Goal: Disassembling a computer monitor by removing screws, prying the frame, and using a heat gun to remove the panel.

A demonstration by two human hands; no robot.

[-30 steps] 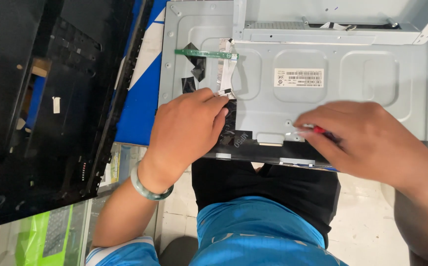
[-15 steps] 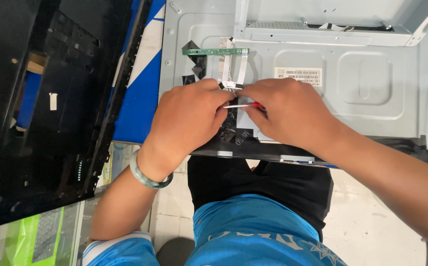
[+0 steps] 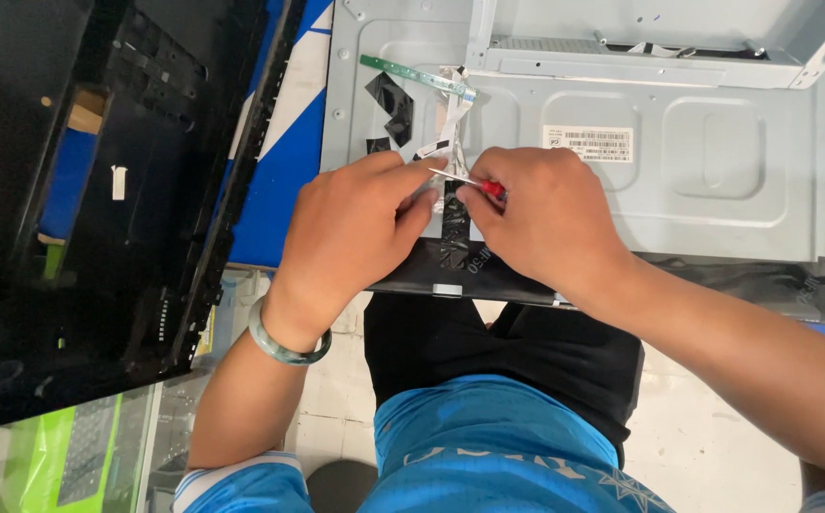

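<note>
A grey metal display back panel (image 3: pixel 716 180) lies in front of me on a blue surface. My right hand (image 3: pixel 540 214) grips a small screwdriver (image 3: pixel 474 183) with a red handle, its thin tip pointing left. My left hand (image 3: pixel 350 233) pinches at the white flat ribbon cable (image 3: pixel 450 114) and silvery tape beside the tip. The two hands almost touch above a black tape strip (image 3: pixel 455 233) near the panel's front edge. A narrow green circuit strip (image 3: pixel 412 74) sits at the cable's far end. A green bangle (image 3: pixel 279 344) circles my left wrist.
A black plastic rear cover (image 3: pixel 108 190) lies to the left, inner side up. Black tape pieces (image 3: pixel 391 100) stick to the panel near the green strip. A raised metal bracket (image 3: pixel 621 57) runs along the panel's far side. Green packaging (image 3: pixel 42 456) shows at lower left.
My right hand has travelled left along the panel's front edge with the screwdriver and now meets my left hand at the ribbon cable. My left hand has stayed in place, fingers now pinching.
</note>
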